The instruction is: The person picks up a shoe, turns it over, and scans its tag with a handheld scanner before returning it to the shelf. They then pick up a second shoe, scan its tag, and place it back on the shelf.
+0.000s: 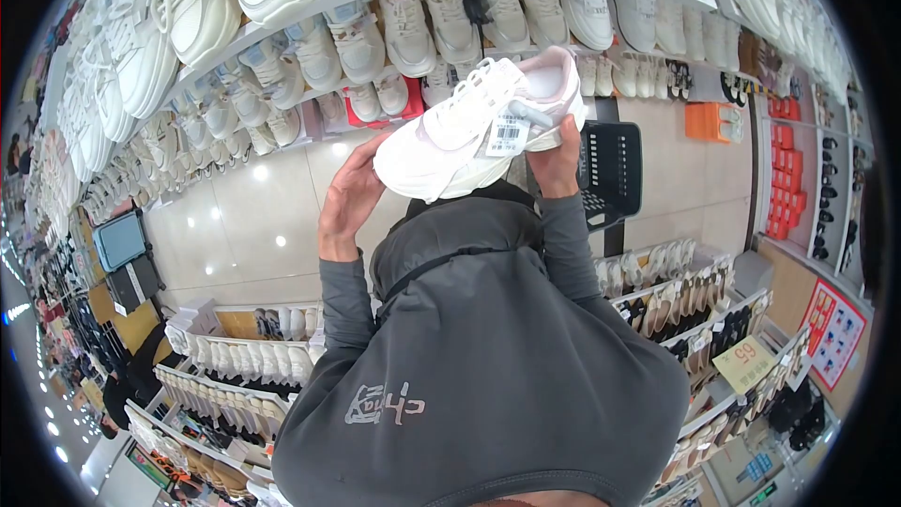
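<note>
A white sneaker (pixel 441 145) with a pinkish heel lining is held up in front of my chest, its toe to the left. My left hand (pixel 349 192) is at the toe end, fingers partly hidden behind the shoe. At the heel, my right hand (pixel 560 158) grips the shoe with the thumb up along its side. A white barcode tag (pixel 508 134) hangs against the side of the sneaker, close to my right hand. Shelves of light sneakers (pixel 406 33) stand just beyond the shoe.
A black plastic chair (pixel 610 174) stands on the tiled floor to the right. Orange-red shoe boxes (pixel 785 178) are stacked farther right. Low racks of shoes (pixel 244 357) flank me at left and right. A blue suitcase (pixel 120 238) stands at far left, and a yellow price sign (pixel 744 363) at lower right.
</note>
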Action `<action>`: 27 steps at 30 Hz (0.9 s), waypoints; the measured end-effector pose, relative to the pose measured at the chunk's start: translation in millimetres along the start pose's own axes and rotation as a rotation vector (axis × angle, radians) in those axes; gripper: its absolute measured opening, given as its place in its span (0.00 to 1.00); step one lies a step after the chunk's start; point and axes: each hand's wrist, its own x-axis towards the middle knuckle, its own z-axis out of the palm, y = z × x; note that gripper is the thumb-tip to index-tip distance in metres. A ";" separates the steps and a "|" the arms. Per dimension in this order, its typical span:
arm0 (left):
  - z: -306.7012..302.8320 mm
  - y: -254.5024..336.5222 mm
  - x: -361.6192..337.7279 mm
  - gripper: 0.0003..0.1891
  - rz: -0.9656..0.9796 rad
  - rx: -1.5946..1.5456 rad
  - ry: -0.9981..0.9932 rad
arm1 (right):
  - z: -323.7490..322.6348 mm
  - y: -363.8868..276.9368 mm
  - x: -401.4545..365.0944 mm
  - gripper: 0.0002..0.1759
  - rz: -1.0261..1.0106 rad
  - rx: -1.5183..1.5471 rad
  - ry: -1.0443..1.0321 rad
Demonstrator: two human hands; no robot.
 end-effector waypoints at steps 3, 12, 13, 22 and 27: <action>1.9 2.5 1.5 0.61 -0.028 0.081 0.013 | 0.9 1.0 0.3 0.46 0.005 -0.002 0.009; 16.7 6.9 11.8 0.58 -0.126 0.085 0.005 | 5.3 1.8 3.2 0.45 0.026 0.008 0.001; 16.9 6.9 12.1 0.58 -0.153 0.075 -0.005 | 6.2 1.8 3.2 0.45 0.030 0.003 0.003; 14.2 -14.6 5.3 0.59 -0.324 -0.069 0.026 | 16.9 6.0 2.0 0.45 0.089 -0.064 -0.001; 31.1 -21.6 9.5 0.60 -0.406 -0.192 -0.009 | 30.7 8.0 2.3 0.42 0.128 -0.016 -0.024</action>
